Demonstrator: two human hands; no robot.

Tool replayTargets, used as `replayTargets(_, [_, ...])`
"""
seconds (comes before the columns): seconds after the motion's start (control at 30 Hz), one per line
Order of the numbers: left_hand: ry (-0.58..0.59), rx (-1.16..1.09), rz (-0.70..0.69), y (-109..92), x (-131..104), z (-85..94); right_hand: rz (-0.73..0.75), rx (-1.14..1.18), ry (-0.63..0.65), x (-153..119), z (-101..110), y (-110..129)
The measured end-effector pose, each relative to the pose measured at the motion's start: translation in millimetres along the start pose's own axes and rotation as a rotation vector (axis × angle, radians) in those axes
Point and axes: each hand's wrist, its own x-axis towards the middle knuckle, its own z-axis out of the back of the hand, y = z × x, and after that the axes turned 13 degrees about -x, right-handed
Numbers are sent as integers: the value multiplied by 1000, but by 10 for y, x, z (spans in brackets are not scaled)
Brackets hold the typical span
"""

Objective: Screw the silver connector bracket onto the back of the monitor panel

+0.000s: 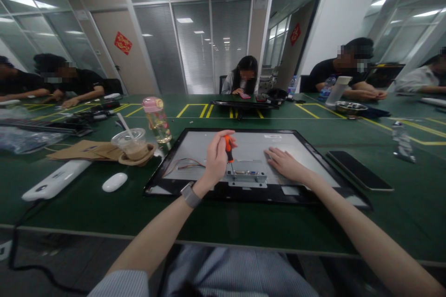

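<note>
My left hand [217, 158], with a watch at the wrist, is closed around an orange and black screwdriver [229, 148]. The screwdriver stands nearly upright, its shaft pointing down at the left end of a metal bracket with ports [248, 176]. That bracket sits on the back of a flat display panel [195, 141], which has a black frame and a grey metal back. My right hand [284, 163] lies flat on the panel, right of the bracket, fingers spread and holding nothing. Some thin wires [186, 162] run over the panel left of my left hand. The screwdriver's tip is too small to make out.
Left of the panel are a pink-lidded bottle [156, 120], an iced drink cup [132, 144], a white mouse [114, 182] and a white power strip [57, 179]. A black phone [358, 170] lies to the right. Several people sit around the table [104, 211].
</note>
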Motion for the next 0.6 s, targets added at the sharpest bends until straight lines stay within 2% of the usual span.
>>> replayTargets(0.13, [83,51,-63,-4,10,4,21,1,-21,9,-33,-22])
replayTargets(0.27, [1,204,-202,-22,0,-16,22,-14,-31,7,-50,-30])
replayTargets(0.4, [-98,303,-284,-22,-33,-37,9,-19,-15,1,-39,-25])
replayTargets(0.6, [-26,289,-320,-49,-72,-52,16,-2,-17,5,-43,-37])
